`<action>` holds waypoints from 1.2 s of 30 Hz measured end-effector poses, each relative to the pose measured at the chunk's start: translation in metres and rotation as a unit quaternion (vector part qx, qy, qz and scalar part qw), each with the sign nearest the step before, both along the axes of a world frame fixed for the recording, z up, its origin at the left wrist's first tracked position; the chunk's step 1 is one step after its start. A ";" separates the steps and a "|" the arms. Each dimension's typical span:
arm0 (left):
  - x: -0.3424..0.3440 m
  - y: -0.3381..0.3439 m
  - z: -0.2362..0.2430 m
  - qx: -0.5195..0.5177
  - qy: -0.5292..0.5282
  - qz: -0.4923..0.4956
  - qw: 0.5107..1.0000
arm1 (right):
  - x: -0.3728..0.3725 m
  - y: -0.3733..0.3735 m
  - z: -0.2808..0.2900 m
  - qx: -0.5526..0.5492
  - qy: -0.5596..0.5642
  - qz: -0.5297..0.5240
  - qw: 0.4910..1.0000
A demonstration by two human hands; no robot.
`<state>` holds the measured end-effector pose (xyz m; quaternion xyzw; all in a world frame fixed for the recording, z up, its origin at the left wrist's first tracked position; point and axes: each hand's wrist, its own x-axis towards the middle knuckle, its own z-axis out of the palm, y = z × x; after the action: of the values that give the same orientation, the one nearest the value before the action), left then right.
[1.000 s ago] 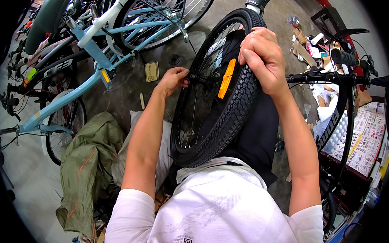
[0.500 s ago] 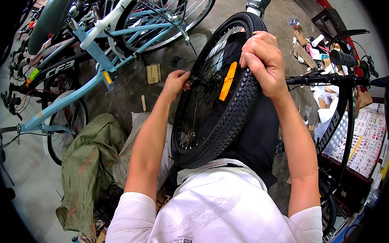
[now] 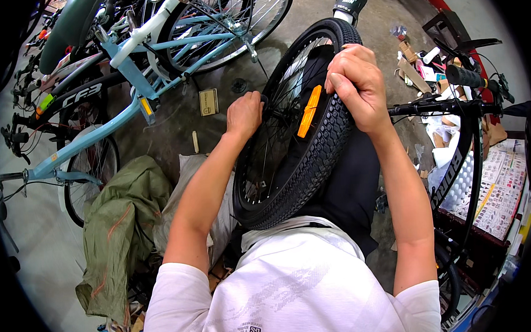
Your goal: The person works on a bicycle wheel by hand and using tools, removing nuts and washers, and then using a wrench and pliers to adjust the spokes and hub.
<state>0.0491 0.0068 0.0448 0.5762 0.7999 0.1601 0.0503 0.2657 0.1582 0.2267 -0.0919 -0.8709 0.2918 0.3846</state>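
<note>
A black bicycle wheel with a knobbly tyre (image 3: pixel 312 176) and an orange reflector (image 3: pixel 309 110) stands tilted between my legs, its lower edge resting against my white shirt. My right hand (image 3: pixel 354 87) grips the upper right of the tyre, thumb bent over the tread. My left hand (image 3: pixel 244 114) is closed at the wheel's left side beside the hub, back of the hand upward; its fingertips and whatever they hold are hidden. My shoe (image 3: pixel 349 5) shows beyond the wheel.
A light blue bicycle (image 3: pixel 98 139) and others crowd the left and top. A green sack (image 3: pixel 118 229) lies at lower left, a small cardboard box (image 3: pixel 209 102) beyond my left hand. A black bicycle handlebar (image 3: pixel 464 76) is right, near scattered scraps (image 3: pixel 417 64).
My left hand has moved right and turned over toward the hub, its fingers now curled out of sight. My right hand and the tyre have shifted only slightly.
</note>
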 end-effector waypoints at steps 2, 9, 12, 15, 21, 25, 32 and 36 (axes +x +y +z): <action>0.001 -0.002 -0.001 0.015 0.026 -0.020 0.999 | 0.002 0.000 -0.001 -0.001 -0.001 0.001 1.000; 0.006 -0.004 0.000 0.036 0.151 -0.115 0.981 | 0.002 -0.001 -0.002 0.004 0.004 -0.005 1.000; 0.005 -0.005 0.003 0.083 0.169 -0.159 0.969 | 0.001 -0.002 -0.001 0.008 0.001 -0.001 1.000; 0.001 -0.007 0.004 0.122 0.152 -0.199 0.960 | 0.001 -0.002 0.001 0.005 0.005 0.000 1.000; -0.011 -0.007 0.017 0.214 0.044 -0.150 0.964 | 0.000 0.001 0.001 0.007 0.016 -0.003 1.000; 0.007 0.006 0.073 0.290 -0.166 -0.018 0.943 | 0.002 0.000 0.000 0.007 0.012 -0.004 1.000; 0.043 0.030 0.158 0.383 -0.500 -0.080 0.772 | -0.005 -0.008 -0.003 -0.135 0.084 0.003 0.987; 0.049 0.031 0.185 0.313 -0.513 -0.115 0.791 | -0.012 -0.013 0.000 -0.153 0.099 0.009 0.983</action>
<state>0.0982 0.0383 0.2302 0.4815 0.4906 0.6669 0.2875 0.2540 0.1455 0.2268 -0.1129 -0.7741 0.4329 0.4480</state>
